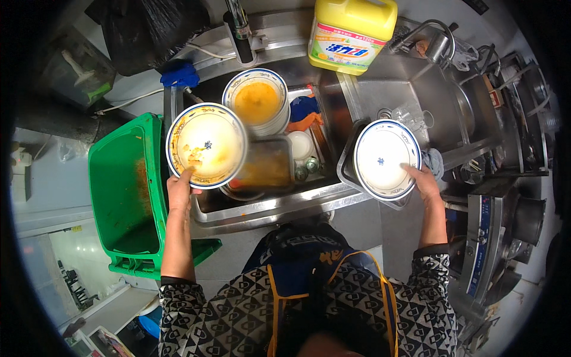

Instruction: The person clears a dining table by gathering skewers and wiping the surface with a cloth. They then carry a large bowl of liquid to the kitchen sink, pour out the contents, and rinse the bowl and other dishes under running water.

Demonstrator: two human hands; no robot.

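Observation:
My left hand [180, 189] grips the rim of a blue-rimmed white bowl [214, 138] with yellowish food scraps, above the sink's left corner. With its thumb over the rim, my right hand [424, 180] holds a cleaner white bowl [386, 156] with the same pattern, over a rectangular metal pan [347, 165] at the sink's right side. A stack of bowls [256, 100] stands in the sink, the top one holding orange liquid. Before the stack lies a rectangular metal tray [272, 163] with murky liquid. Near it are a small white dish [301, 145] and glasses [312, 165].
An open green bin [129, 187] stands left of the steel sink [276, 209]. A yellow detergent jug [352, 33] is on the back edge. A blue cloth [179, 76] lies at the back left; a second basin [388, 96] with clear cups [408, 116] is at right.

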